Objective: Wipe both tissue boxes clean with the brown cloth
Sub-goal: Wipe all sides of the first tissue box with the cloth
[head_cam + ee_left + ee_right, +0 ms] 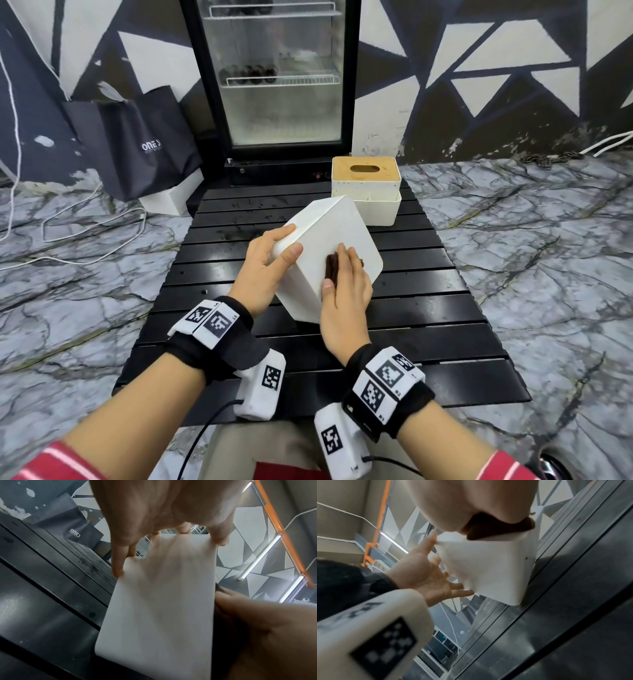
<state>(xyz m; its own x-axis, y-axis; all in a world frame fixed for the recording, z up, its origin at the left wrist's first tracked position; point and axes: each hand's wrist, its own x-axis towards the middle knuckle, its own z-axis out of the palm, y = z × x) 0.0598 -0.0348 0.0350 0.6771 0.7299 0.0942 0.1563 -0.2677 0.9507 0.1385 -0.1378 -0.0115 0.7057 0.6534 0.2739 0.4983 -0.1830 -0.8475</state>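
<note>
On the black slatted table [445, 308] over marble floor [548, 257], left hand [263, 270] grips the tilted white tissue box [329, 236], right hand [346, 294] presses the brown cloth [331, 267] flat, fingers straight.

tissue boxes x2: 1 tilted, white [325, 246], 1 w/ wood lid [365, 185] | brown cloth x1 [331, 270] | hands x2: L [265, 270], R [346, 301] | slatted tabletop x1 [445, 308] | fridge x1 [274, 75] | black bag x1 [144, 144]

Smooth matt white plastic box [337, 236], brown cloth [331, 267] (plush), glossy slatted table [428, 308]
</note>
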